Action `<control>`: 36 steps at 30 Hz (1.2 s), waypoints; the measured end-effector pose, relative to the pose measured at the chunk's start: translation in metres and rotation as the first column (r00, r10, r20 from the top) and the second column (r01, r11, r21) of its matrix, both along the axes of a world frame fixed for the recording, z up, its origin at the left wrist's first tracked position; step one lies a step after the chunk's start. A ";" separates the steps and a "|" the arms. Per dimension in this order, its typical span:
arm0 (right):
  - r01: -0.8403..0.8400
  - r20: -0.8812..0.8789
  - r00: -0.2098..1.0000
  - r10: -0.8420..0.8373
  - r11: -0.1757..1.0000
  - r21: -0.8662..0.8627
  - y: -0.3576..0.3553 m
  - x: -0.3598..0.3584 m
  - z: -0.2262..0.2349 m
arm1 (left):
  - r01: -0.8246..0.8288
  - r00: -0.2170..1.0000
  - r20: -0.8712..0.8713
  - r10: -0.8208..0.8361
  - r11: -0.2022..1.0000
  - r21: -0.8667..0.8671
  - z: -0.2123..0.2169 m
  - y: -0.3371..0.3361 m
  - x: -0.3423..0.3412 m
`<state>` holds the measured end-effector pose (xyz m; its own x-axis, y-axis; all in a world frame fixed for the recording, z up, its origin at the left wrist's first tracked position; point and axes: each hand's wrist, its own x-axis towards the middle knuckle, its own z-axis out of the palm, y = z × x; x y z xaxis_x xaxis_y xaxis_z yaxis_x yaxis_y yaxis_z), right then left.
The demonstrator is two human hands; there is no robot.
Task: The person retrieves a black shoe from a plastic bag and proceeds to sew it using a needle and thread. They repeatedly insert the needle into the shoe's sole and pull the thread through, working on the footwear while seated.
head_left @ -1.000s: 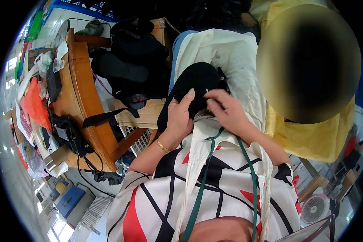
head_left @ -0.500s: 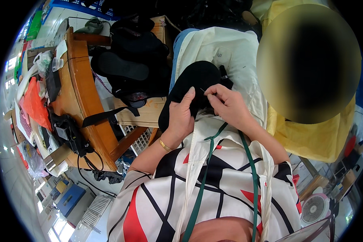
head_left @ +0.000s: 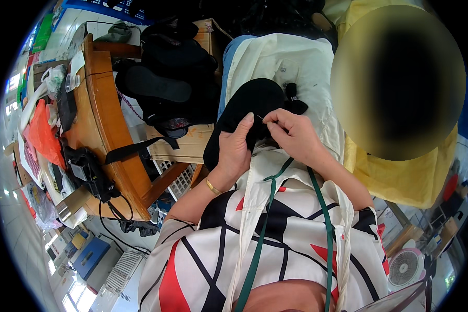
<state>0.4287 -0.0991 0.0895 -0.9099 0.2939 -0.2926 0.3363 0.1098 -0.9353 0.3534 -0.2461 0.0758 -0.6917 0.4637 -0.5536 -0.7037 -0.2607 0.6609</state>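
The left hand (head_left: 235, 151) has its grip clamped on the lower edge of a black shoe upper (head_left: 244, 112), thumb pressed flat on top and the fingers curled out of sight beneath. The right hand (head_left: 292, 136) has its grip pinched together, thumb against forefinger, on a thin needle (head_left: 260, 118) whose tip touches the black fabric just beside the left thumb. The shoe upper lies on the person's lap, on a cream apron (head_left: 291, 65) that spreads away from the body, and its far end carries a small black tab. A gold bangle (head_left: 211, 186) circles the left wrist. A green strap (head_left: 268, 218) runs down the person's patterned white, black and red shirt.

To the left stands a wooden table (head_left: 106, 130), its near edge curving toward the person. A heap of black soles and uppers (head_left: 164, 86) rests against its right edge, above a cardboard box (head_left: 184, 145). An orange bag (head_left: 41, 135) lies at the table's far left side. Another person in yellow (head_left: 400, 171) sits at the right.
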 end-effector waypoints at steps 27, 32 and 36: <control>-0.027 -0.048 0.999 0.025 0.999 -0.043 -0.004 0.005 -0.018 | 0.018 0.988 0.153 -0.004 0.996 -0.092 0.005 -0.001 -0.004; -0.012 -0.099 0.995 0.012 1.000 0.005 -0.009 0.006 -0.019 | 0.010 0.976 0.216 0.002 0.998 -0.056 0.000 -0.004 -0.008; 0.068 -0.148 0.987 -0.054 0.994 0.091 -0.017 0.000 -0.027 | 0.043 0.994 0.105 -0.035 0.996 -0.076 0.007 0.002 -0.004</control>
